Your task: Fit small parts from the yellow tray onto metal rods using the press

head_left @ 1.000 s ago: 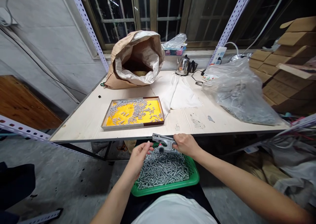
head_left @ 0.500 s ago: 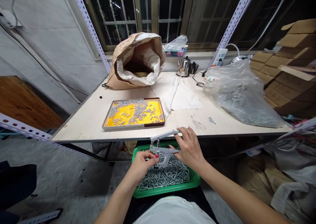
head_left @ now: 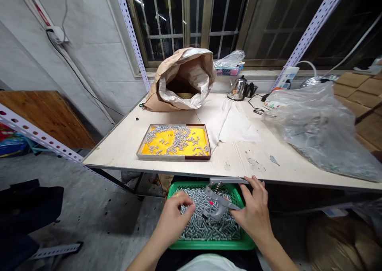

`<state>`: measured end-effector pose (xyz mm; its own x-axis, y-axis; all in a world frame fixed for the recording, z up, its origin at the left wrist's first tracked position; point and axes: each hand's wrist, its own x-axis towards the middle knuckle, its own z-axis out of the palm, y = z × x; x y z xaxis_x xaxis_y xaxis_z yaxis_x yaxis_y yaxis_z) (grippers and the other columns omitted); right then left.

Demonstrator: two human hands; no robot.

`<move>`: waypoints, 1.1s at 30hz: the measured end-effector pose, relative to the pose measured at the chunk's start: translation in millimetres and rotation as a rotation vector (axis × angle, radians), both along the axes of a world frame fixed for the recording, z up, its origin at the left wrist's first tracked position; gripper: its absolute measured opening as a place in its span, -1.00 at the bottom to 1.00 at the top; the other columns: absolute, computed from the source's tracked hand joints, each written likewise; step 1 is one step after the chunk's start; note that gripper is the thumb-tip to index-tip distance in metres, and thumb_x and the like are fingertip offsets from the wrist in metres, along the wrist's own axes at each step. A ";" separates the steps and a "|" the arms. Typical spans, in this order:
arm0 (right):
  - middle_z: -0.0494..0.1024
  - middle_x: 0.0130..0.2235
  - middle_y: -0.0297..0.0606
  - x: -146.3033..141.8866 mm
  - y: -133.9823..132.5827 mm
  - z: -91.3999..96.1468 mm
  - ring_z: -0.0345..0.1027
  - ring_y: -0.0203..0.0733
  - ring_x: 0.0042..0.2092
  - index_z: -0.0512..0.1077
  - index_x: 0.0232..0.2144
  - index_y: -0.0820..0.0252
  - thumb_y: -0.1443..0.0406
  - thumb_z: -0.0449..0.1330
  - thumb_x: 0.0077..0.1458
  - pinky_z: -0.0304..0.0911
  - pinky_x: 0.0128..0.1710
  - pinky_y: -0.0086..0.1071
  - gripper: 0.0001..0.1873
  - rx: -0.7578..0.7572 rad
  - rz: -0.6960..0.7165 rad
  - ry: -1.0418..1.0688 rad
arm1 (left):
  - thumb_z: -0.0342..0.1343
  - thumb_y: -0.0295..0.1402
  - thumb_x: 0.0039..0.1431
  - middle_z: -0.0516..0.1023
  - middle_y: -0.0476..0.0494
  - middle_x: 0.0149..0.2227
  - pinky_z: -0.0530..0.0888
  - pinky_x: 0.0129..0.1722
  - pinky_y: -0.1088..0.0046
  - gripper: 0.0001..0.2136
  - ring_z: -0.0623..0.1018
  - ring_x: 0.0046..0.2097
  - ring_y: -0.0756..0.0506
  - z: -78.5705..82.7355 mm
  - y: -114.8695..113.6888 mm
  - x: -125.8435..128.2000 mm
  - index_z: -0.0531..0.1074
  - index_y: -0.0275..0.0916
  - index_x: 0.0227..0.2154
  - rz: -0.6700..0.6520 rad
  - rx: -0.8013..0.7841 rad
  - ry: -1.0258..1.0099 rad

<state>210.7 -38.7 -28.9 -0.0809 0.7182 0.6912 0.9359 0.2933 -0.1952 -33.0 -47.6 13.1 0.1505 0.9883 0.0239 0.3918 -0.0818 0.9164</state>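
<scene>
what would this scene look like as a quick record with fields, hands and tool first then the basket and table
left hand: curled, over the basket's left side; any small grip unclear
right hand: holding the grey hand tool by its handles
grey hand tool: handles spread, spring between them, red bit showing
green basket: full of small metal pieces, below the tool
tray: yellow-bottomed, more metal pieces inside, on the table
table: also bears a paper sack, kettle and clear plastic bag
</scene>
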 end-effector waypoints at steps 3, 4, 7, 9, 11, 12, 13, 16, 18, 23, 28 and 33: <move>0.30 0.02 0.07 7.2 -6.3 -10.8 0.12 0.23 0.16 0.32 -0.09 0.30 0.09 0.17 0.03 0.04 0.14 0.25 -0.53 0.013 0.023 0.025 | 0.17 -0.26 0.07 0.58 -0.20 -0.21 0.40 -0.11 0.36 -0.75 0.52 -0.15 -0.16 0.9 20.1 -14.1 0.54 -0.25 -0.22 -0.121 -0.017 0.229; 0.30 0.02 0.06 8.6 -7.9 -13.0 0.13 0.22 0.15 0.32 -0.10 0.29 0.10 0.18 0.02 0.04 0.14 0.25 -0.54 0.022 0.028 0.033 | 0.14 -0.24 0.10 0.58 -0.21 -0.18 0.41 -0.09 0.36 -0.71 0.52 -0.13 -0.16 3.9 36.2 -22.3 0.53 -0.26 -0.16 -0.070 0.014 0.319; 0.30 0.02 0.04 10.4 -10.0 -15.8 0.14 0.21 0.15 0.32 -0.10 0.26 0.12 0.19 0.01 0.04 0.14 0.26 -0.56 0.049 0.034 0.054 | 0.01 -0.31 0.20 0.58 -0.24 -0.17 0.39 -0.05 0.35 -0.74 0.52 -0.10 -0.17 18.1 108.1 -55.1 0.53 -0.30 -0.20 0.220 0.115 0.669; 0.30 0.03 0.04 10.1 -9.7 -15.6 0.14 0.21 0.15 0.32 -0.10 0.26 0.16 0.19 0.00 0.05 0.13 0.26 -0.57 0.057 0.042 0.059 | -0.04 -0.45 0.18 0.55 -0.39 -0.11 0.33 0.03 0.24 -0.74 0.46 -0.01 -0.26 27.4 160.9 -77.2 0.53 -0.40 -0.21 0.329 0.116 0.739; 0.30 0.03 0.04 9.5 -9.1 -15.3 0.13 0.20 0.15 0.32 -0.09 0.26 0.20 0.19 -0.02 0.06 0.13 0.25 -0.58 0.063 0.053 0.058 | 0.01 -0.54 0.08 0.53 -0.47 -0.12 0.32 0.03 0.19 -0.78 0.42 0.04 -0.34 33.1 203.3 -93.5 0.54 -0.43 -0.29 0.376 0.094 0.769; 0.30 0.03 0.04 9.4 -8.9 -15.5 0.12 0.20 0.15 0.32 -0.09 0.27 0.23 0.18 -0.03 0.06 0.13 0.25 -0.58 0.064 0.058 0.056 | 0.04 -0.57 0.03 0.53 -0.50 -0.13 0.33 0.02 0.18 -0.80 0.41 0.05 -0.37 34.4 218.5 -98.7 0.54 -0.44 -0.33 0.389 0.082 0.770; 0.29 0.03 0.05 9.6 -8.7 -15.7 0.12 0.20 0.15 0.32 -0.09 0.27 0.24 0.18 -0.04 0.06 0.13 0.25 -0.58 0.063 0.063 0.053 | 0.06 -0.60 -0.02 0.53 -0.52 -0.15 0.34 0.00 0.17 -0.82 0.41 0.05 -0.39 34.9 229.6 -102.1 0.54 -0.44 -0.36 0.399 0.072 0.765; 0.29 0.04 0.05 12.0 -7.6 -16.4 0.12 0.20 0.15 0.32 -0.08 0.28 0.25 0.18 -0.06 0.05 0.13 0.26 -0.55 0.059 0.067 0.046 | 0.09 -0.61 -0.07 0.54 -0.53 -0.20 0.35 -0.02 0.17 -0.87 0.42 0.03 -0.41 34.3 242.0 -103.6 0.51 -0.43 -0.43 0.407 0.069 0.708; 0.29 0.04 0.06 14.1 -4.9 -14.9 0.12 0.21 0.15 0.32 -0.07 0.28 0.23 0.18 -0.05 0.04 0.13 0.27 -0.54 0.043 0.057 0.039 | 0.09 -0.57 -0.03 0.55 -0.48 -0.22 0.36 -0.05 0.20 -0.90 0.45 -0.01 -0.37 33.3 236.1 -98.2 0.50 -0.41 -0.43 0.390 0.082 0.639; 0.28 0.06 0.10 13.9 13.3 -0.6 0.09 0.22 0.17 0.33 -0.08 0.31 0.15 0.19 -0.01 0.03 0.14 0.24 -0.53 -0.010 0.003 0.016 | 0.02 -0.35 0.12 0.57 -0.21 -0.36 0.42 -0.31 0.41 -0.78 0.53 -0.34 -0.11 21.0 174.3 -56.6 0.47 -0.37 -0.25 0.253 0.070 0.385; 0.22 0.12 0.11 5.4 33.6 16.0 -0.03 0.22 0.25 0.30 -0.03 0.32 0.17 0.19 -0.01 0.00 0.17 0.22 -0.49 -0.027 -0.023 -0.016 | 0.22 -0.21 -0.06 0.53 -0.12 -0.47 0.35 -0.44 0.51 -0.75 0.44 -0.47 0.00 1.6 84.0 -0.3 0.47 -0.33 -0.44 0.039 -0.236 -0.305; 0.18 0.17 0.13 -2.7 37.0 24.8 -0.10 0.20 0.28 0.28 0.00 0.36 0.25 0.15 -0.01 -0.15 0.23 0.23 -0.50 -0.052 -0.034 -0.091 | 0.34 -0.20 -0.20 0.41 0.03 -0.58 0.14 -0.53 0.57 -0.71 0.23 -0.56 0.11 -7.5 50.3 23.0 0.49 -0.33 -0.51 0.070 -0.426 -0.506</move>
<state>208.0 -1.6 -4.0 -0.1168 0.7561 0.6440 0.9597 0.2529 -0.1228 -10.0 2.7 5.6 0.1582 0.9340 -0.3203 -0.1044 0.3384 0.9352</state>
